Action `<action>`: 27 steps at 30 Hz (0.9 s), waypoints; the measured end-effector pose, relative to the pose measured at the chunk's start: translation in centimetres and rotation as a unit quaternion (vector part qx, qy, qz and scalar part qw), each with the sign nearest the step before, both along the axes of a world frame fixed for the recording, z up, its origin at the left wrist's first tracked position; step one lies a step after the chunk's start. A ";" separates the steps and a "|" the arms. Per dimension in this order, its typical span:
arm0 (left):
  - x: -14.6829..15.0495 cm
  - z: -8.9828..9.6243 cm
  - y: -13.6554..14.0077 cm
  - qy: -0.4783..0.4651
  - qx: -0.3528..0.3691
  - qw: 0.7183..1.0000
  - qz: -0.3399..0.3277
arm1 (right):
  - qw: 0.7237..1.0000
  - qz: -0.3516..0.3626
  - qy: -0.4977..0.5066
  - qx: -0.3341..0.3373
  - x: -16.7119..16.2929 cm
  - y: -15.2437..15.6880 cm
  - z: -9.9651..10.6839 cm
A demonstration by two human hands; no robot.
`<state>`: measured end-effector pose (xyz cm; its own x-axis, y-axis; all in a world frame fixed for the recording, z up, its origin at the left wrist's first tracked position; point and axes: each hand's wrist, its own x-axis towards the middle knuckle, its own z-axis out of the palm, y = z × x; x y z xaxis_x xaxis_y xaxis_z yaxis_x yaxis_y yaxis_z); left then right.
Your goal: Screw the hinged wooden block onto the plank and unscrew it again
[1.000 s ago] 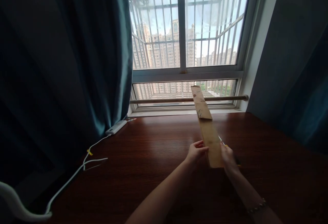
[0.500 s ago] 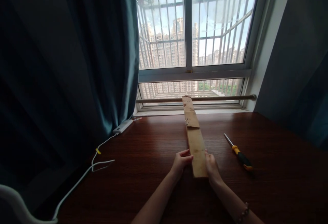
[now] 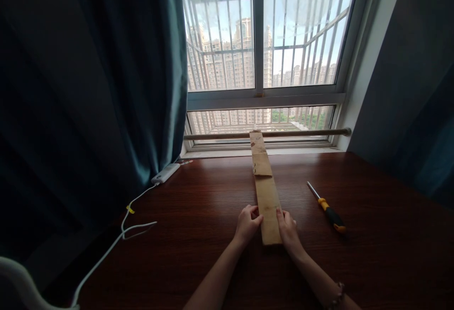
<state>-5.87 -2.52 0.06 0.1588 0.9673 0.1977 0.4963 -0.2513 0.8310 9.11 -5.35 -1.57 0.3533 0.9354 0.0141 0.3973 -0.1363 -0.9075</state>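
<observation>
A long, narrow strip of brown cardboard [image 3: 268,201] stretches away from me toward the window, with a raised, torn flap about midway along it. Its left edge near the close end is pinched by my left hand [image 3: 248,224], thumb on top and fingers partly hidden. My right hand [image 3: 289,229] grips the right edge opposite, its thumb lying on the upper face and other fingers at the side. A screwdriver [image 3: 327,208] with a yellow and black handle lies to the right of my right hand, apart from it.
The dark red-brown wooden tabletop [image 3: 198,206] reaches to the window sill. On the left, a white power strip [image 3: 166,173] and white cable [image 3: 106,248] lie beside a blue curtain [image 3: 149,88]. A horizontal rail [image 3: 305,133] crosses in front of the barred window.
The view has shifted slightly, so everything sits a little further left. My right thumb has come over onto the strip's upper face. Both hands stay at the near end.
</observation>
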 end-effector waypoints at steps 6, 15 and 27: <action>-0.2 -0.3 0.0 0.008 0.011 1.000 -0.002 | 1.000 -0.003 -0.012 0.005 0.1 -0.3 0.4; -0.4 -0.7 0.0 -0.015 0.012 1.000 -0.009 | 0.994 0.001 -0.100 0.034 -0.1 -0.9 0.7; -0.5 -0.6 -0.3 -0.040 0.004 0.999 -0.006 | 0.978 0.048 -0.185 -0.089 2.1 -1.1 3.1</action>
